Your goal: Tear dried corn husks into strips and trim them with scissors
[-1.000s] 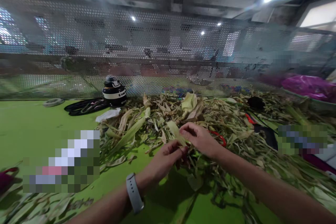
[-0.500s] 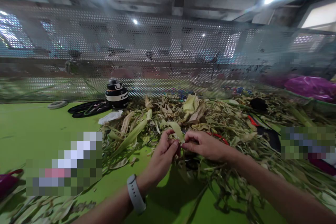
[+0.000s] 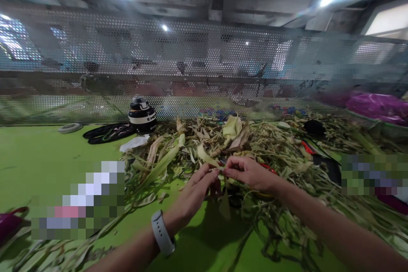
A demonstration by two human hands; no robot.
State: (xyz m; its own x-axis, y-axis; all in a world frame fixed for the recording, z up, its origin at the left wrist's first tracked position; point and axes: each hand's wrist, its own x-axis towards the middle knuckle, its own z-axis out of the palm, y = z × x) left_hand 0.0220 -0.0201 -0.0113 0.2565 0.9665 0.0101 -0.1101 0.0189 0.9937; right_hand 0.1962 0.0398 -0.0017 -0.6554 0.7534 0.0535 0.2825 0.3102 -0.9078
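Observation:
My left hand (image 3: 194, 193), with a pale watch band (image 3: 163, 233) on the wrist, pinches a pale strip of corn husk (image 3: 205, 155). My right hand (image 3: 251, 175) has thumb and forefinger closed on the same strip, close to the left fingertips. The strip curves up behind the left fingers. Below the hands hangs a pale piece (image 3: 225, 207); whether it belongs to the same strip is hidden by the fingers. A red curved handle (image 3: 268, 168) shows partly behind the right hand. Just beyond both hands lies a pile of dry husks (image 3: 270, 140).
Green tabletop (image 3: 41, 148) carries a black-and-white jar (image 3: 142, 119), a black flat object (image 3: 106, 132), a grey ring (image 3: 70, 128) and a white scrap (image 3: 134, 143). A perforated metal panel (image 3: 191, 55) closes the back. At right is a purple plastic bag (image 3: 379, 107).
The husk strip's raised loop has dropped and shifted left, and a pale piece now hangs below the fingers. Both hands remain close together, the left one turned flatter.

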